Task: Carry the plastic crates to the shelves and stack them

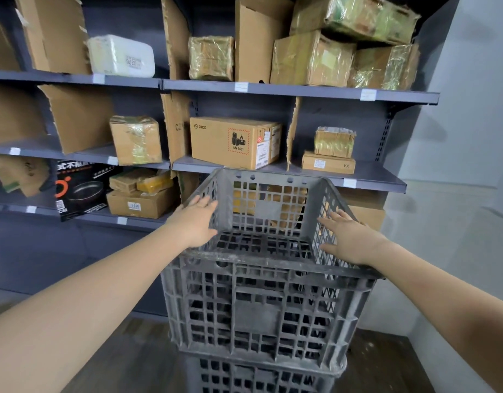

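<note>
Item: top crate point(261, 296), grey latticed plastic, empty, dusty along the rim. Location: it sat on top of a lower crate point(261, 375) of the same make, the pair standing on the wooden floor point(108, 361) just in front of the shelves point(301, 92), at the right end near the wall point(471, 137).

Left hand point(198, 222): I had it flat against the outside of the crate's left wall, thumb hooked over the rim, fingers spread. Not closed round anything. Right hand point(349, 239): palm laid open on the right wall's upper edge, fingers extended and apart. Whether it bore any weight, I could not tell.

Handling, as I judged it: stiff moulded plastic, light when empty, bulky more than heavy. The open lattice gives plenty of finger holds, and the slots under the rim on each side looked the best place to grip, one hand to a side. The dust could make the rim a little slick. Not fragile. The top crate appeared seated square on the one below.

Surroundings: shelves held cardboard boxes, among them a box marked PICO point(234, 141) on the middle shelf directly behind the stack, and taped parcels point(312, 59) above
</note>
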